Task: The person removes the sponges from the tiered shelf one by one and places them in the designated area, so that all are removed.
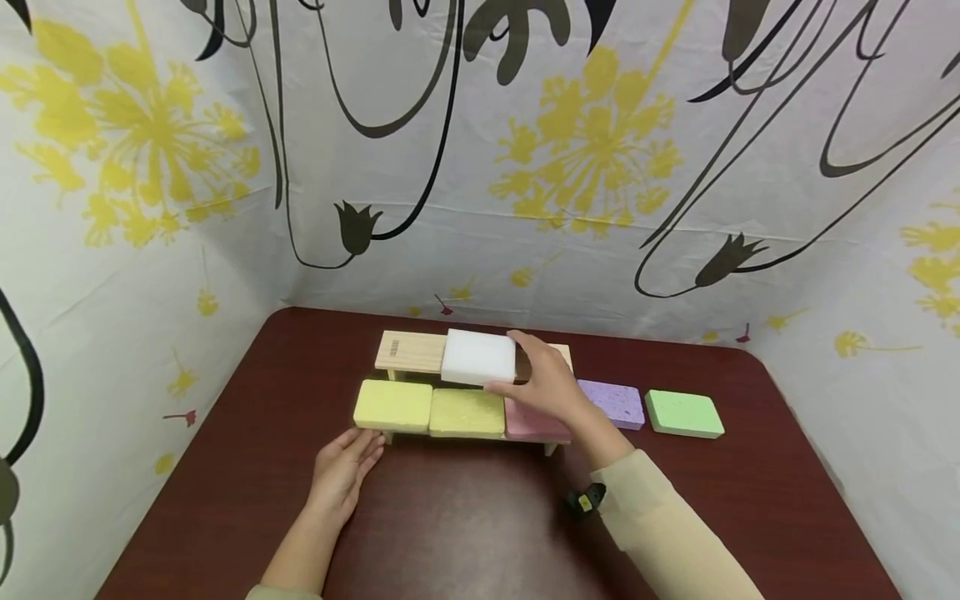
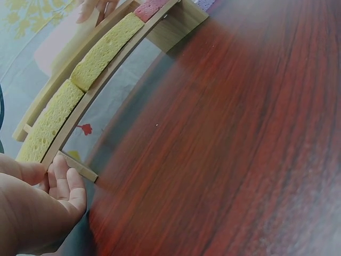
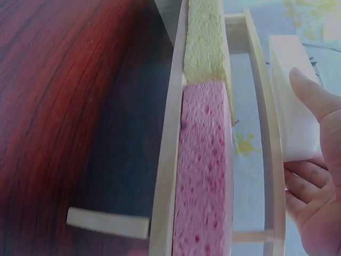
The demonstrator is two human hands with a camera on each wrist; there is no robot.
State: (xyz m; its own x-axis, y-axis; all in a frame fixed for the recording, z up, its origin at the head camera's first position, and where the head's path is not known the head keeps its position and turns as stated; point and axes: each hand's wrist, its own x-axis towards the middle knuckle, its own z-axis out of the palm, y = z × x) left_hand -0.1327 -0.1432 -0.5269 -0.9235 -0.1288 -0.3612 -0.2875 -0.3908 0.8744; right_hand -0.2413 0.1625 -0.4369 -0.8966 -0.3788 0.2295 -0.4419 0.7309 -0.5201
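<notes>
A two-tier wooden rack (image 1: 411,352) stands on the dark red table. On its front tier lie two yellow sponges (image 1: 393,406) (image 1: 467,413) and a pink sponge (image 3: 202,170), side by side. Over the back tier, my right hand (image 1: 546,379) holds a white sponge (image 1: 477,357) between thumb and fingers; whether it touches the tier cannot be told. My left hand (image 1: 343,471) pinches the rack's front left corner, thumb at the edge by the yellow sponge and fingers beneath, as the left wrist view shows.
A purple sponge (image 1: 612,404) and a green sponge (image 1: 684,413) lie on the table (image 1: 465,517) right of the rack. Patterned white cloth (image 1: 420,167) hangs behind and at both sides. A small black device (image 1: 587,500) shows by the right sleeve.
</notes>
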